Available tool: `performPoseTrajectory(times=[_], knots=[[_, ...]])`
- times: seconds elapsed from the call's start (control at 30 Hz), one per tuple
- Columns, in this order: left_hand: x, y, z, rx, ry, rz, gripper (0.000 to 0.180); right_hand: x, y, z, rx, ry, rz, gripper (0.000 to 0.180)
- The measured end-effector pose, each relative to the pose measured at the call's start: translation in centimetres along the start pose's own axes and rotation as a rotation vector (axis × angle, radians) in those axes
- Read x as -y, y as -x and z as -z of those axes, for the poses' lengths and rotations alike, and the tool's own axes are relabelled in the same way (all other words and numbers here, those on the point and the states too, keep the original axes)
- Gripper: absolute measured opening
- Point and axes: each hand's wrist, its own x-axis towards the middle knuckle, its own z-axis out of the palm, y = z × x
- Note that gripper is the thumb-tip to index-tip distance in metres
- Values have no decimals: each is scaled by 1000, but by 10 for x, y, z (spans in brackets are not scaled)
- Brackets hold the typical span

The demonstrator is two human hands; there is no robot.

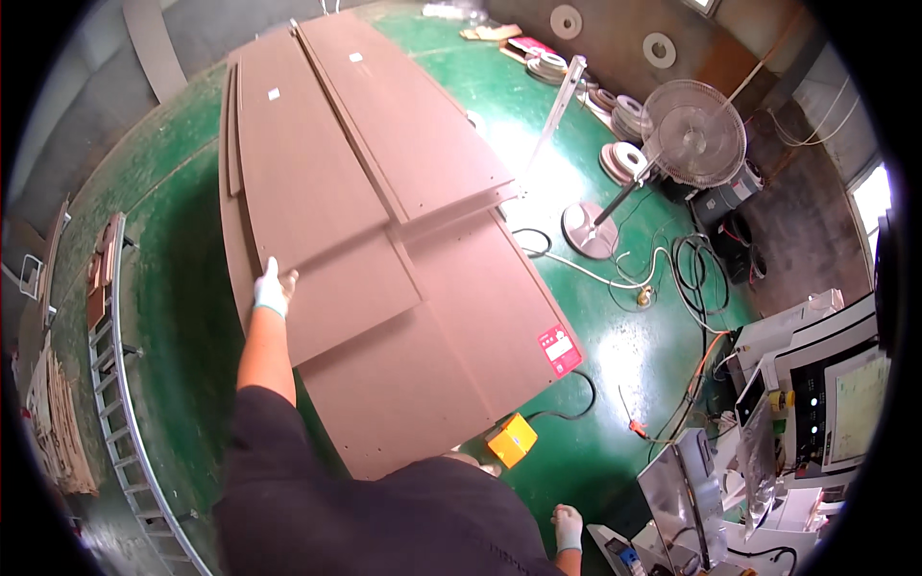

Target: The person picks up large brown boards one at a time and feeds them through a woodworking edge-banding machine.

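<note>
Brown flat panels (461, 144) lie stacked in overlapping layers before me. My left hand (275, 288), in a pale glove, is at the left edge of a smaller brown panel (351, 288), its fingers closed around that edge. This panel overlaps a larger brown board (480, 317) beneath it, which has a red and white label (559, 349) near its right corner. Low on the right, apart from the stack, my gloved right hand (568, 528) hangs with its fingers curled in and nothing visible in them.
A yellow box (511, 440) with a black cable sits by the stack's near corner. Right of it are a pedestal fan (693, 134), coiled hoses (699, 274) and a machine with a screen (858, 408). A metal roller track (123, 422) runs along the left. Edging rolls (624, 161) lie behind.
</note>
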Motion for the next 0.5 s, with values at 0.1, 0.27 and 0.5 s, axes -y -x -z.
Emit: performPoseTrajectory(times=[0.1, 0.27, 0.5], knots=[[16, 48, 26, -2, 46, 29, 52, 36, -27, -5, -27, -63, 126, 21], [57, 134, 86, 133, -52, 146, 39, 49, -52, -25, 44, 4, 418, 31], [123, 279, 153, 346, -165, 470, 31, 75, -24, -127, 676, 23, 462, 41]])
